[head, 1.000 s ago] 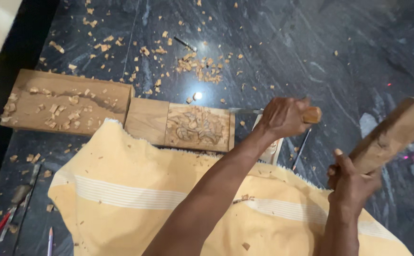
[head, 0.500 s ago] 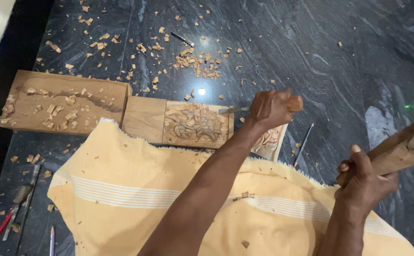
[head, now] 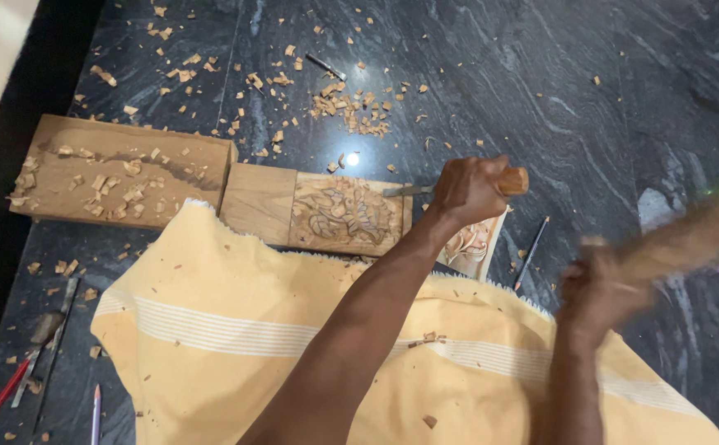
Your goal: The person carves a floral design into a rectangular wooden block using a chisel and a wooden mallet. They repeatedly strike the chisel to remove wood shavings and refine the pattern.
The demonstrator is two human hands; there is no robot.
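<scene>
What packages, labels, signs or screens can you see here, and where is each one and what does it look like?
None in view: no package, label, sign or screen.
Only woodcarving things: the left hand holds a chisel over a carved wood panel on the dark stone floor; the blurred right hand grips a wooden mallet.

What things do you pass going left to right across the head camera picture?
Red pencil → plain wood board → carved wood panel → left hand gripping a chisel handle → right hand with a blurred wooden mallet.
</scene>
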